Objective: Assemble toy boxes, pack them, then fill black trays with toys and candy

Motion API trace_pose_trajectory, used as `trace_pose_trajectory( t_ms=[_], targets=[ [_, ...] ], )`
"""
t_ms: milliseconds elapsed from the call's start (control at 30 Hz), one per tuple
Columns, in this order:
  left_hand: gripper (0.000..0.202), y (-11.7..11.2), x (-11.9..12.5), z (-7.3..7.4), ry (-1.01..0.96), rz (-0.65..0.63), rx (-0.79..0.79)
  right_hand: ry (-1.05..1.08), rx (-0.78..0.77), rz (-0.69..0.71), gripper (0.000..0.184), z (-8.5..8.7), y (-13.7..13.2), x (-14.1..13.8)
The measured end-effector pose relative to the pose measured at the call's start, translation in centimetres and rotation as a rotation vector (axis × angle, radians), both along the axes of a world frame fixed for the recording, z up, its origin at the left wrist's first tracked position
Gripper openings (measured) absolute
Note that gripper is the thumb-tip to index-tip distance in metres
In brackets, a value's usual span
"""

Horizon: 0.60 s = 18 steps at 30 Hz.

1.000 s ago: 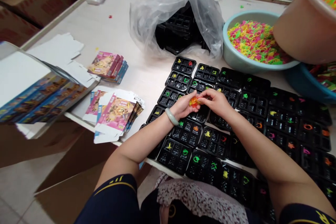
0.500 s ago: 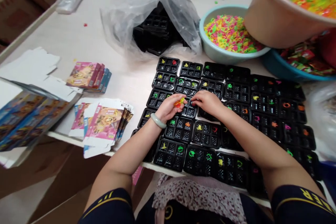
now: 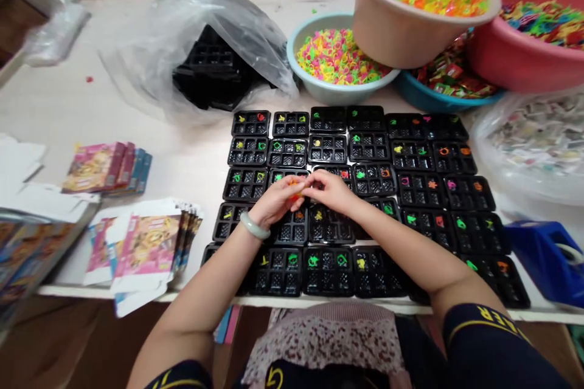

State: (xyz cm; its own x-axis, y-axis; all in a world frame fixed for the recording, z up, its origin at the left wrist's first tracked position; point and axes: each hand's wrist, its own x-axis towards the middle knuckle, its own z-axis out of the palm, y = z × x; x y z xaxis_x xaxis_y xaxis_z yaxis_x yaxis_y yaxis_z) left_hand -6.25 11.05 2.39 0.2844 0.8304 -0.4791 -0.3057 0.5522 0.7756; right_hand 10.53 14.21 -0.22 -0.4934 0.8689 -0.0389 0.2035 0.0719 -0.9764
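Observation:
My left hand (image 3: 275, 202), a pale bangle at its wrist, is curled around small orange plastic pieces (image 3: 296, 189) that look like toy rings. The fingertips of my right hand (image 3: 332, 191) are pinched together against those of the left; whatever is between them is too small to make out. Both hands hover over rows of black compartment trays (image 3: 329, 149). Many trays have small coloured pieces in their upper corner compartments, such as a yellow piece (image 3: 318, 215) just below my right hand. My hands and forearms hide parts of the middle trays.
Behind the trays stand a light-blue basin (image 3: 314, 88), a beige tub (image 3: 387, 42) and a pink tub (image 3: 524, 67), filled with small colourful pieces. A plastic bag (image 3: 150, 67) holds black trays. Printed boxes (image 3: 93, 167) and flat cartons (image 3: 148, 243) lie left, a blue tape dispenser (image 3: 542, 261) right.
The view has swung right, showing more of the pink tub and the tape dispenser. My right fingertips have come from above a tray to meet my left hand.

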Motion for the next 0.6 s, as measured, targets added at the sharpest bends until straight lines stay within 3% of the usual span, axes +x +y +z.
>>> trace_pose_trajectory(
  t_ms=[100,167,300,433,600],
  targets=[
    [0.031,0.8,1.7,-0.1,-0.039,0.021,-0.010,0.118,-0.188,-0.028,0.020,-0.1,0.7,1.7],
    [0.025,1.7,2.9,-0.3,-0.063,0.046,-0.016,0.128,-0.195,-0.062,0.024,-0.1,1.6,2.9],
    [0.016,3.8,4.9,-0.7,-0.097,0.093,-0.024,0.025,-0.008,-0.205,0.021,-0.4,4.8,5.2],
    [0.013,5.8,6.0,-0.8,-0.072,0.166,-0.030,-0.319,0.338,-0.332,0.010,-1.3,9.1,6.7],
    [0.015,7.1,6.0,-0.9,-0.025,0.205,-0.019,-0.630,0.428,-0.229,0.011,-2.0,12.4,7.0]
  ],
)
